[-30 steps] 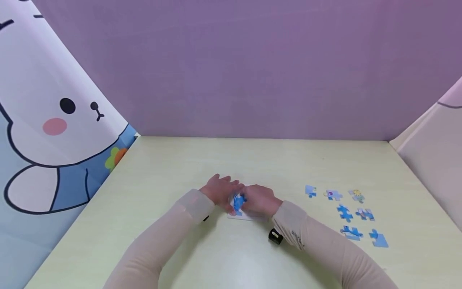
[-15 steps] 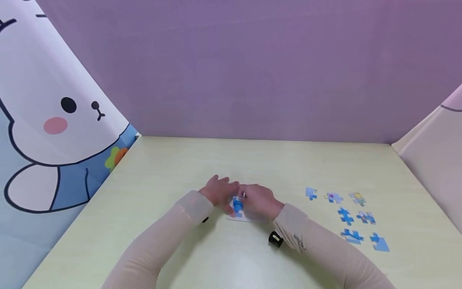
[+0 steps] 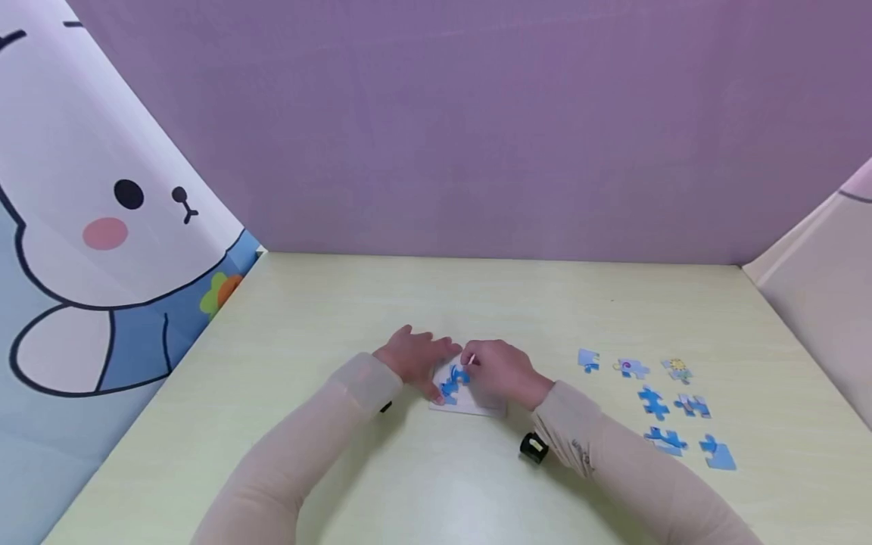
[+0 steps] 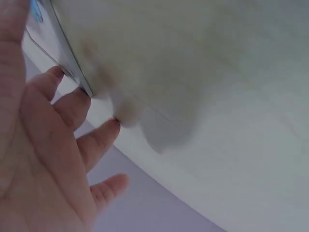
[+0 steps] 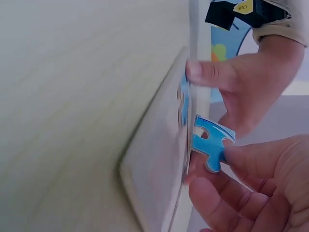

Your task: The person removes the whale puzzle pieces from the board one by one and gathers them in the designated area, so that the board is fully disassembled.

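Observation:
A thin white puzzle board (image 3: 480,406) lies flat on the table between the hands. At its left side sits a blue jigsaw piece (image 3: 449,388), partly covered. My left hand (image 3: 412,358) rests along the board's left side with fingers spread. Its thumb touches the near left corner; in the left wrist view, the fingertips (image 4: 77,106) meet the board's edge. My right hand (image 3: 502,369) pinches another blue jigsaw piece (image 5: 208,145) between thumb and fingers. That piece looks tilted and raised off the board, close to the placed one.
Several loose jigsaw pieces (image 3: 654,403) lie in rows on the right of the table (image 3: 341,303). Black wrist-camera mounts (image 3: 534,447) hang below the sleeves. A purple backdrop (image 3: 477,136) stands behind, and a cartoon-printed cloth (image 3: 102,189) on the left.
My right hand has moved slightly right, uncovering more of the board and the blue pieces. My left hand stays at the board's left side.

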### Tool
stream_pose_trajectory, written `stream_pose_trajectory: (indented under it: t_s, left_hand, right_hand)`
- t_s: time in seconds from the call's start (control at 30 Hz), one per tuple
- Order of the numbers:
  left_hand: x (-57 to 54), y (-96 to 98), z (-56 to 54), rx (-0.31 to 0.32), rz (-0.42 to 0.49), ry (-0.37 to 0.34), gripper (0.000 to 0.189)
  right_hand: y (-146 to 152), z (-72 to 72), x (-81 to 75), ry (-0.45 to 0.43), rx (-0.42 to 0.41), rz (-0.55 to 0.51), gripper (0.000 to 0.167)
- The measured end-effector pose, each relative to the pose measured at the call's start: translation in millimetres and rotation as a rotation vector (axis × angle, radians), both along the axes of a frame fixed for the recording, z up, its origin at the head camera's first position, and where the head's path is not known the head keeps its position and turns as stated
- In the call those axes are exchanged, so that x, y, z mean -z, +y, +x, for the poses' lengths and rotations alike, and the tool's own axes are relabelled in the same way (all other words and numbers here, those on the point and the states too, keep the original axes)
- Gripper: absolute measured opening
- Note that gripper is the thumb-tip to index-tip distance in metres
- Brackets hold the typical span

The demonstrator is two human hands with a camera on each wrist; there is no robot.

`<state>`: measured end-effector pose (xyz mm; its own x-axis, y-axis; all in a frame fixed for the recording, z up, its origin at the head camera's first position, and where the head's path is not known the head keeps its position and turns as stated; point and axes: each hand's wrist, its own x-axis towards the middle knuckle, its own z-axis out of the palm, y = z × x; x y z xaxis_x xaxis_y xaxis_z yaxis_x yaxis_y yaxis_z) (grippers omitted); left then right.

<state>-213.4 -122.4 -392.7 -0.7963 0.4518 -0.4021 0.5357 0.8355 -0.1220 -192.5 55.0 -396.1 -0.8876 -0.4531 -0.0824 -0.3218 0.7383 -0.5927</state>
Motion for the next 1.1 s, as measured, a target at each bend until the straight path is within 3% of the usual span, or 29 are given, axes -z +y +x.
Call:
stream_pose_trajectory:
  t_s: [0.13,0.53,0.9,1.1]
  left_hand:
    - [-1.3,-1.2,-1.3,0.029,-0.047,0.007,0.09]
    - [-2.8,-4.2,-0.2,0.089,-0.06,0.015,0.096]
    - [1.4,-1.6,1.5,0.084,-0.038,0.005,0.105]
    - [1.4,1.7,3.8,0.158,-0.023,0.001,0.102]
  right_hand:
    - [14.0,-2.1,-0.5,0.01,0.021,-0.001,0.008]
    - [70.6,-3.6,-3.3,0.079,0.027,-0.019,0.009]
    - [116.9,0.4,-4.3,0.064,0.097,-0.042,0.009]
    - [135.7,1.9,-0.6,0.072,0.11,-0.096,0.008]
